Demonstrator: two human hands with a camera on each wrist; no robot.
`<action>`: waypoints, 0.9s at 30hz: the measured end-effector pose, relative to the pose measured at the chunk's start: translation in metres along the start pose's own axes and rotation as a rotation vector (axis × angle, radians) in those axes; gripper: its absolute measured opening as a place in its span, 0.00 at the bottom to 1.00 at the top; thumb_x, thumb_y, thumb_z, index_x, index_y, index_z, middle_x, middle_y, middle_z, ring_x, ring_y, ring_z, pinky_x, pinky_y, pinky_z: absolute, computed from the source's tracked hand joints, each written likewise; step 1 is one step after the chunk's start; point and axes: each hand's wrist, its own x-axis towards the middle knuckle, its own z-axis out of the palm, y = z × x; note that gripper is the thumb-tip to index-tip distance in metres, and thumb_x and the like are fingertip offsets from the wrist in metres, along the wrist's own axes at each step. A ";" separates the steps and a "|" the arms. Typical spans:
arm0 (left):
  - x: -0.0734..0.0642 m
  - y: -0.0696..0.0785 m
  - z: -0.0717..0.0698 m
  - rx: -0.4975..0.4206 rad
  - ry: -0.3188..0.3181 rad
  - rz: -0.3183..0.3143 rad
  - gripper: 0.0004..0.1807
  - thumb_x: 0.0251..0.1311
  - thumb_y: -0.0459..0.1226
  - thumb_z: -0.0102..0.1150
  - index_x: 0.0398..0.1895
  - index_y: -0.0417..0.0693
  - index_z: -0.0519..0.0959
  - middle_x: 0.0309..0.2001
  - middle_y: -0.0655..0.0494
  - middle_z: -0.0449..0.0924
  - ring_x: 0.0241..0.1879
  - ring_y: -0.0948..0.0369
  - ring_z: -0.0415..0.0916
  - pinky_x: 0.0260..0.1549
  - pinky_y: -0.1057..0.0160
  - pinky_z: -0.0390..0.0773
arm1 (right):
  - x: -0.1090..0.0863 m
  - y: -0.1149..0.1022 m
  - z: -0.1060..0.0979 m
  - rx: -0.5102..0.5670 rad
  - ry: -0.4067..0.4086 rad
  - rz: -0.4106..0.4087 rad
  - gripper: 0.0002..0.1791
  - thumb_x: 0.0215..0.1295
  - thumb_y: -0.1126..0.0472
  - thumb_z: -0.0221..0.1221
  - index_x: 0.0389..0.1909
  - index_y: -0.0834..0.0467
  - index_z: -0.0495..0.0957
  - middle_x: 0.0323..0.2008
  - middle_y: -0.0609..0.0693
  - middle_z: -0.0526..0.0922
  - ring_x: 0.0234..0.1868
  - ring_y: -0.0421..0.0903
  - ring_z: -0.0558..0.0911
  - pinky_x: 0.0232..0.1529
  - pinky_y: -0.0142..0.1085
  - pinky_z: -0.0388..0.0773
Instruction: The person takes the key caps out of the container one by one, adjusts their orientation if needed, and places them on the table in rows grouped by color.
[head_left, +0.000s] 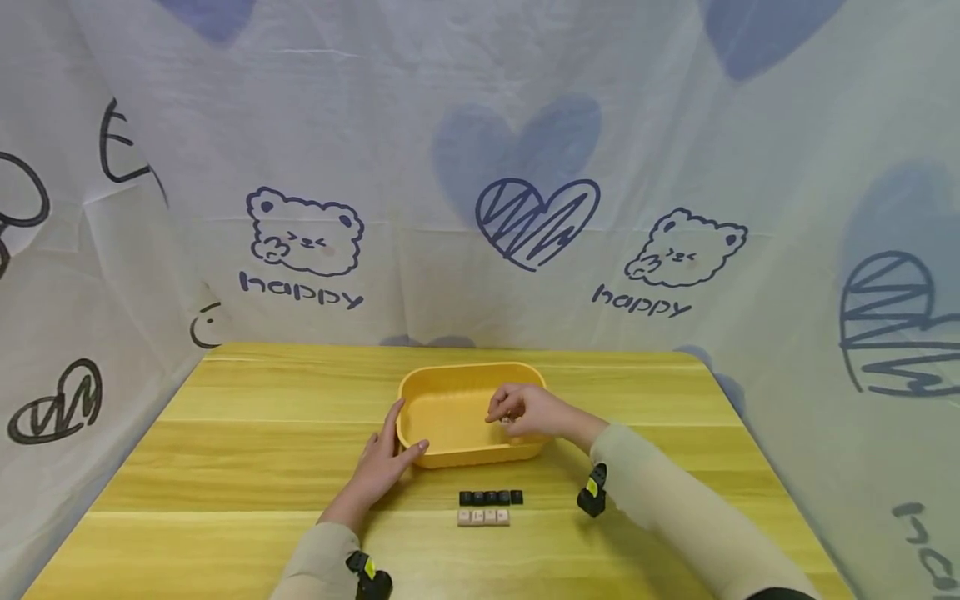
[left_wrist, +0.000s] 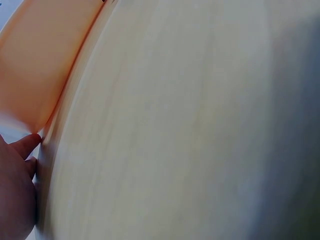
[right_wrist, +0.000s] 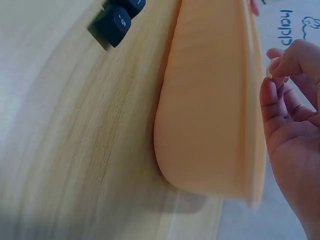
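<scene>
Over the right part of a yellow plastic basket (head_left: 450, 412), my right hand (head_left: 528, 410) pinches a small pale keycap (right_wrist: 274, 74) between thumb and fingertips. The fingers cover most of that keycap. My left hand (head_left: 381, 467) holds the basket at its near left corner, thumb over the near rim and fingers along the left side. In the left wrist view its fingers (left_wrist: 26, 146) show at the basket's edge. In front of the basket lies a row of several black keycaps (head_left: 491, 497), with a row of several pale keycaps (head_left: 483, 517) just nearer to me.
The basket stands on a yellow wood-grain table (head_left: 285, 425). Behind and beside the table hangs a white cloth (head_left: 405, 150) printed with hearts and bears. Each wrist wears a small black camera, such as the one on the right sleeve (head_left: 592, 492).
</scene>
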 end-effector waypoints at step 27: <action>0.000 -0.002 0.002 0.003 -0.009 0.027 0.49 0.66 0.56 0.55 0.79 0.57 0.37 0.75 0.37 0.42 0.68 0.25 0.34 0.62 0.28 0.38 | -0.077 -0.008 0.020 0.101 0.087 -0.055 0.10 0.55 0.74 0.64 0.38 0.68 0.86 0.39 0.51 0.83 0.39 0.44 0.81 0.39 0.34 0.81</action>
